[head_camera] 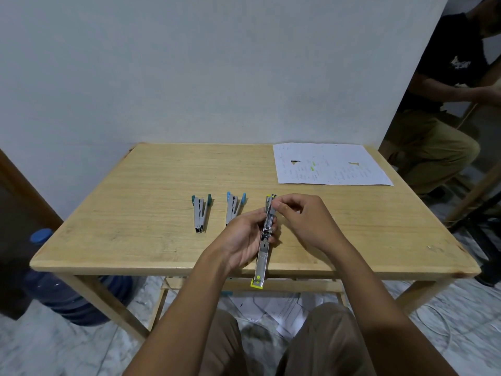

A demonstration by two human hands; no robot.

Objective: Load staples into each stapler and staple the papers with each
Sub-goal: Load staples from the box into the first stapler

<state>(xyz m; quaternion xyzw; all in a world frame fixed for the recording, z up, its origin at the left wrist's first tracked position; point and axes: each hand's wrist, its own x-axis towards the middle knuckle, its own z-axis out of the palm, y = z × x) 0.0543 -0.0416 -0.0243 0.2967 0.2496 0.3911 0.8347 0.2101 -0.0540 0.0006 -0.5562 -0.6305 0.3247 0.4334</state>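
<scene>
Two hands on one stapler: the left hand (pixel 245 237) clamps the yellow-tipped stapler (pixel 265 240) mid-body, swung fully open over the table's (pixel 135 213) near edge, while the right hand (pixel 303 218) pinches at its far end. Left sit the light-blue stapler (pixel 233 207) and teal stapler (pixel 200 213); papers (pixel 329 164) far right.

Both forearms were bare, with no sleeves, rings or watch showing on the left hand (pixel 242 241) or right hand (pixel 303 218). Khaki-brown trousers (pixel 325 340) covered the knees.
</scene>
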